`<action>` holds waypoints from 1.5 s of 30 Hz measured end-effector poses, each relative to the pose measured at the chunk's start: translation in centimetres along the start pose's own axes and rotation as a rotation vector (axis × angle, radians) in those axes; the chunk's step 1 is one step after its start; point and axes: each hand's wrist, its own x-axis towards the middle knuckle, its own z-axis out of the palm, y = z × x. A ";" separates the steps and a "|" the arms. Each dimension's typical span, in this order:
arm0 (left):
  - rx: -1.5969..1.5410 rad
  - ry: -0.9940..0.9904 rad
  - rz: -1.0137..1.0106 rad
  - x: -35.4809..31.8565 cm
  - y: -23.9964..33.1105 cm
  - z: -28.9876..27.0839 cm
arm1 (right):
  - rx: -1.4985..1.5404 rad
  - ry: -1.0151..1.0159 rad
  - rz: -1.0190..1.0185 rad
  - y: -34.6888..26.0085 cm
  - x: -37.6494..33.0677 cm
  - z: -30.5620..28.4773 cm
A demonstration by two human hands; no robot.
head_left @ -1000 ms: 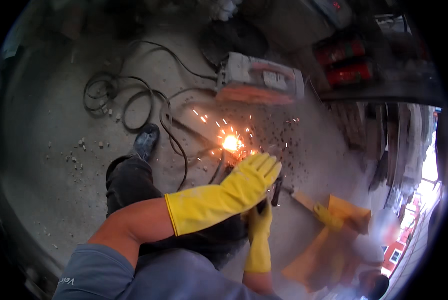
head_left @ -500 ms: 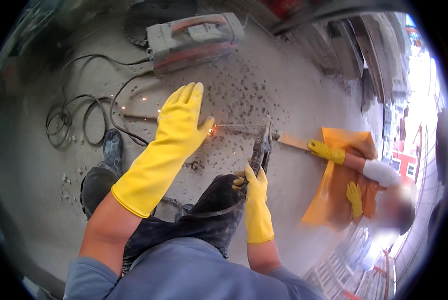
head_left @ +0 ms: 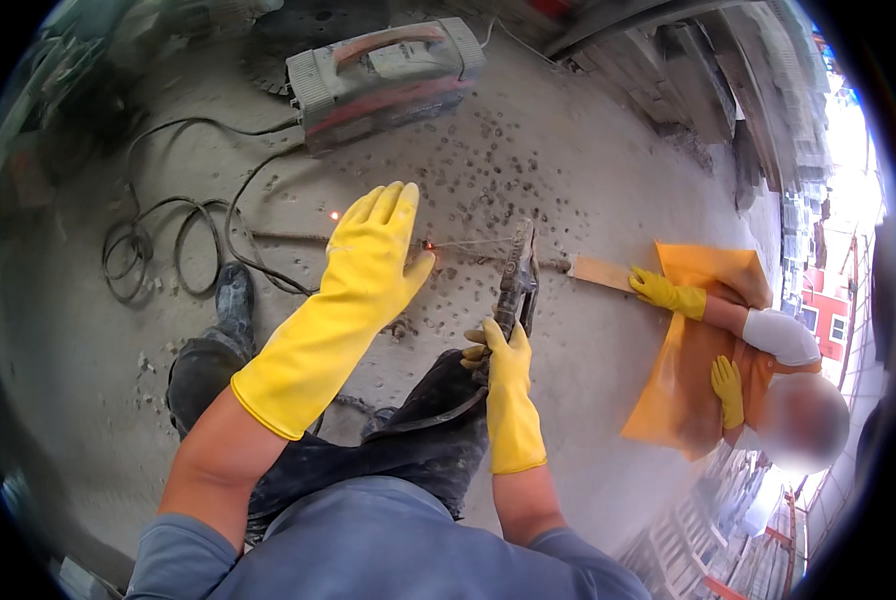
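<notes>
Electrode holder [head_left: 516,275]: centre of the frame, dark, upright in the picture, its thin rod [head_left: 468,243] running left to a small glowing tip just beside our left thumb. Our right hand [head_left: 506,360], yellow-gloved, has its grip closed around the holder's lower end.

Left hand [head_left: 373,255]: yellow-gloved, centre-left, fingers spread flat and straight, grip fully open and holding nothing; it is raised over the floor, thumb close to the rod tip. One orange spark shows just left of its fingertips.

Metal bar [head_left: 298,238]: thin, lying level across the floor [head_left: 608,150], passing behind the left hand toward a wood strip [head_left: 600,272] at centre right.

Our knees: dark, dusty trousers, lower centre; a dark boot [head_left: 233,295] at centre left.

Welder [head_left: 388,75]: grey and red box with handle, upper centre. Black cables [head_left: 158,240] coil at left.

Floor: pale concrete, speckled with dark marks around the holder.

Second person: right of frame, yellow-gloved hand [head_left: 660,290] on the wood strip, orange sheet [head_left: 688,370] beneath, other gloved hand [head_left: 728,385] resting on it.
</notes>
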 end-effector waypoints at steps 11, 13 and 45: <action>0.009 0.043 0.083 -1.4 -0.3 2.8 | 0.030 0.023 -0.030 1.2 1.2 -0.1; -0.019 -0.017 0.017 -1.1 1.3 1.6 | -0.039 0.074 -0.006 2.0 1.9 -0.5; -0.165 -0.309 0.392 0.3 -3.3 9.6 | 0.721 0.449 -0.053 0.4 -8.9 -7.5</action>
